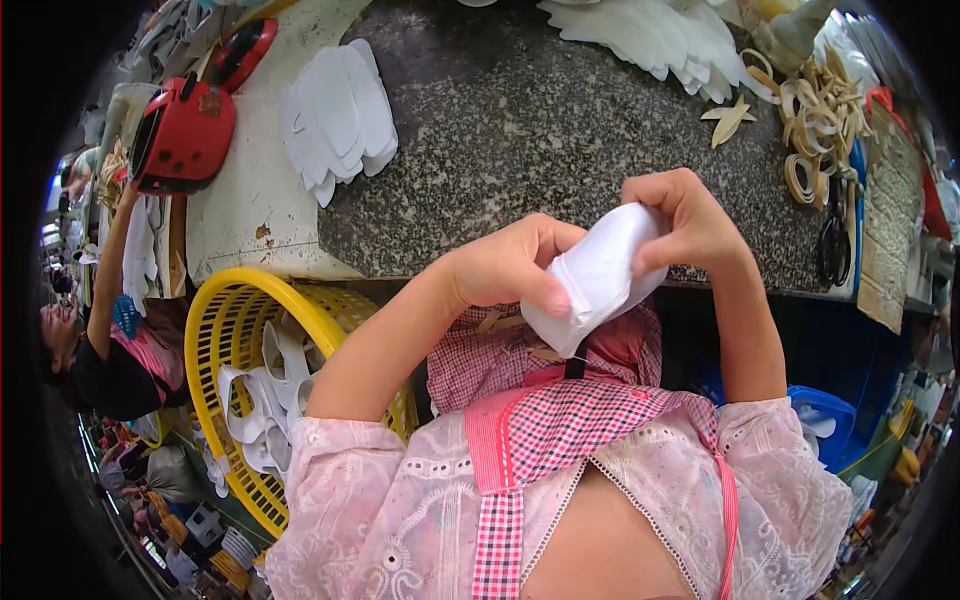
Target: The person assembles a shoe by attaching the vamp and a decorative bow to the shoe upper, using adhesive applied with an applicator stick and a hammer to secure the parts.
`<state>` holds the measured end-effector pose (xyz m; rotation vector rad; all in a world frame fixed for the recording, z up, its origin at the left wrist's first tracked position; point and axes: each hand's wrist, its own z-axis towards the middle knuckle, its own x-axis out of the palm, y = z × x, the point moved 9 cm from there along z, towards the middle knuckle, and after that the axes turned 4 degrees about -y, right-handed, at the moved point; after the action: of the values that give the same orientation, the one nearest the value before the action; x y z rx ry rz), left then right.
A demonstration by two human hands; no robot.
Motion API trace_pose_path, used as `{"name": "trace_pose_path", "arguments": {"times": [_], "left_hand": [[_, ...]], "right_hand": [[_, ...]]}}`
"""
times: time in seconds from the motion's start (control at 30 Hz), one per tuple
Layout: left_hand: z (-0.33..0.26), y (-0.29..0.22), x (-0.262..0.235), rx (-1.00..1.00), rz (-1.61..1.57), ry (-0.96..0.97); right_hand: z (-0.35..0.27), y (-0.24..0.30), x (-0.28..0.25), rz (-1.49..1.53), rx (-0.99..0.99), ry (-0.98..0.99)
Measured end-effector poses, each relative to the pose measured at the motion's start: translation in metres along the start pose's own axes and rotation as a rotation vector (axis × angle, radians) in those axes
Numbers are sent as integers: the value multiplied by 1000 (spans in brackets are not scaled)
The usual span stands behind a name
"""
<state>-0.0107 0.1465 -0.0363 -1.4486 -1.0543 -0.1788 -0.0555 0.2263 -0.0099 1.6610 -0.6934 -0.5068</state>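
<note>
Both my hands hold one white fabric piece (600, 275), a folded, padded shape, above my lap at the edge of a dark speckled stone table (520, 130). My left hand (510, 265) pinches its lower left side with the thumb on top. My right hand (685, 220) grips its upper right end. A checked pink apron (560, 410) lies under the piece.
A fanned stack of white cut pieces (335, 115) lies at the table's left, another stack (650, 35) at the back. Tan rings (815, 120) and black scissors (833, 235) lie right. A yellow basket (250, 370) of white pieces stands lower left. A red machine (185, 130) and another person (100, 340) are left.
</note>
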Motion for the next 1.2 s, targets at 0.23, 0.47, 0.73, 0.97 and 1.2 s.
{"name": "trace_pose_path", "arguments": {"times": [0.23, 0.47, 0.73, 0.97, 1.2], "left_hand": [[-34, -113, -29, 922, 1672, -1205], [-9, -101, -38, 555, 568, -760], [-55, -135, -11, 1000, 1579, -1253], [-61, -143, 18, 1279, 1648, -1290], [-70, -135, 40, 902, 1495, -1154]], "right_hand": [[-19, 23, -26, -842, -452, -1066], [-28, 26, -50, -206, -499, -1022], [-39, 33, -51, -368, -627, -1228], [-48, 45, 4, -497, -727, -1052], [26, 39, -6, 1026, -489, -519]]}}
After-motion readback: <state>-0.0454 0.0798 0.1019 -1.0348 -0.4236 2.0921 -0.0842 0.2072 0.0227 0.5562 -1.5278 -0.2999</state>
